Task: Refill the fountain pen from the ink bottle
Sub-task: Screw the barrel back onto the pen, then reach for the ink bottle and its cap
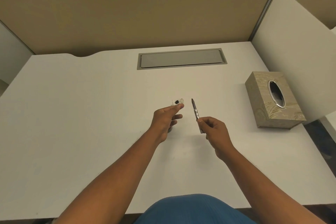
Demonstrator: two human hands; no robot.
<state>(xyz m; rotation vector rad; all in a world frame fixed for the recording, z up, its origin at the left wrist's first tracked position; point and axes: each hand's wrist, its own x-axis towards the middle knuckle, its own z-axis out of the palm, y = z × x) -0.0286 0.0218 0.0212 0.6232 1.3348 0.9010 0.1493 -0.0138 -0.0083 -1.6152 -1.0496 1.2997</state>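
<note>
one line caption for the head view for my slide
Right hand holds fountain pen, nib away; left hand by small clear ink bottle.

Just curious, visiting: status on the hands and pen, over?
Right hand pinches fountain pen, nib up. Left hand at small clear ink bottle. Nothing between them.

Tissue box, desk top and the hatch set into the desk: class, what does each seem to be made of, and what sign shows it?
Tissue box: probably wood or printed board, matt leaf pattern; shiny, metal-looking oval ring. Desk top: likely white laminate, smooth and matt. Hatch: looks like brushed grey metal, possibly plastic.
</note>
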